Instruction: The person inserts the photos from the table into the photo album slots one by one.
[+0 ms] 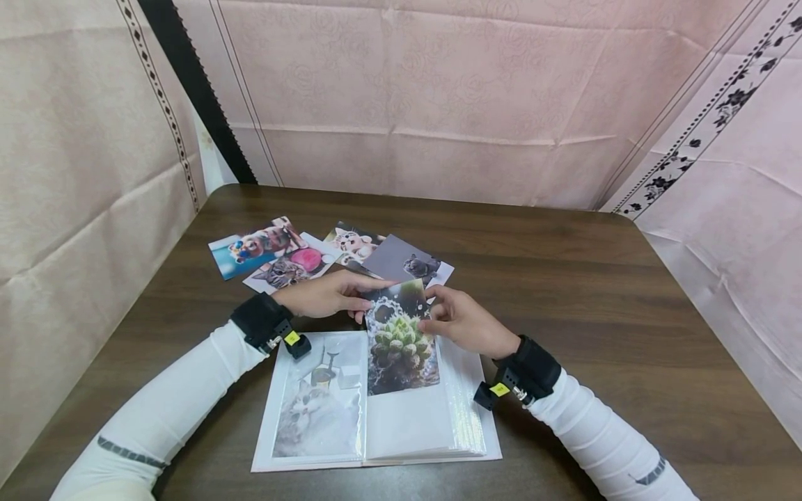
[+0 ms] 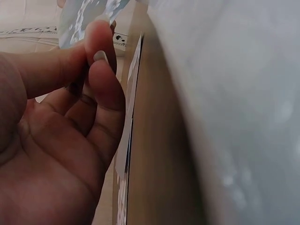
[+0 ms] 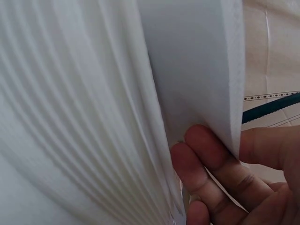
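A photo album (image 1: 319, 417) lies spread on the brown table. A photo print of a green succulent (image 1: 404, 355) overlaps the upper part of its right-hand page (image 1: 407, 424), its top end sticking out past the page. My left hand (image 1: 328, 293) pinches the print at its upper left edge, thumb in front. In the left wrist view, the glossy print (image 2: 77, 23) shows beyond the fingertips. My right hand (image 1: 466, 321) grips the page at the print's right edge. Up close in the right wrist view, thumb and fingers pinch a pale sleeve page (image 3: 197, 61) with a textured border.
Behind the album lie loose photos: a blue-edged one (image 1: 250, 250), a cat with a pink ball (image 1: 291, 268), a pinkish animal print (image 1: 354, 243) and a grey cat print (image 1: 404, 257). Pink cloth (image 1: 401, 104) hangs behind the table (image 1: 564, 264).
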Motion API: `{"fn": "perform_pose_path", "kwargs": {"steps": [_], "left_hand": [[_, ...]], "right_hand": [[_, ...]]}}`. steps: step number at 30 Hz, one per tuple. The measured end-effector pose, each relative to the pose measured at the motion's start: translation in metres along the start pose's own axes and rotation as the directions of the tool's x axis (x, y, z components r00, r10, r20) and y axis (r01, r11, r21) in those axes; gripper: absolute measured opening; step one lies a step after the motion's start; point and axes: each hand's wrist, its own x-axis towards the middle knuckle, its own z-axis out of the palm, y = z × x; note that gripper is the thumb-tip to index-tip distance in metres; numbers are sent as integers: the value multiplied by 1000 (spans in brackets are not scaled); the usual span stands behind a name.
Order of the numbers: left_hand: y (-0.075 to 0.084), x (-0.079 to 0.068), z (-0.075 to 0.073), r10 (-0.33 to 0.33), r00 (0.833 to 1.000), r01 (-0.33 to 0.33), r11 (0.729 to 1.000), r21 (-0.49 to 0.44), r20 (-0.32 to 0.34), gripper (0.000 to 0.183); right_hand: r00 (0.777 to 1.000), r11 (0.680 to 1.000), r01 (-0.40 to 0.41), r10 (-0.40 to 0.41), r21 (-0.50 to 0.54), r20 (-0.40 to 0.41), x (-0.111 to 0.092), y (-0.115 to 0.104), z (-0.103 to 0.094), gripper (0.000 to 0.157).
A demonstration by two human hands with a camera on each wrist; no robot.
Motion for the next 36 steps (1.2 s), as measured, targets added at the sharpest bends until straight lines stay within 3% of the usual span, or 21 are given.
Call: {"fn": "perform_pose_path", "kwargs": {"steps": [6, 17, 26, 36], "left_hand": [[0, 1, 2, 0, 1000, 0, 1000, 11, 28, 53], [2, 1, 5, 4, 997, -4, 1000, 1, 75, 49], [4, 2, 8, 9, 992, -11, 1000, 20, 128, 47], [7, 3, 11, -12, 987, 4, 999, 50, 157, 44]], "right_hand": [[1000, 1000, 1, -1, 17, 3, 0, 0, 0, 48], [1000, 997, 30, -30, 72, 2, 0, 0, 1, 64], [1000, 994, 18, -19, 112, 11, 1, 1, 2, 51], [998, 997, 58, -58, 59, -1, 1, 2, 3, 36]]}}
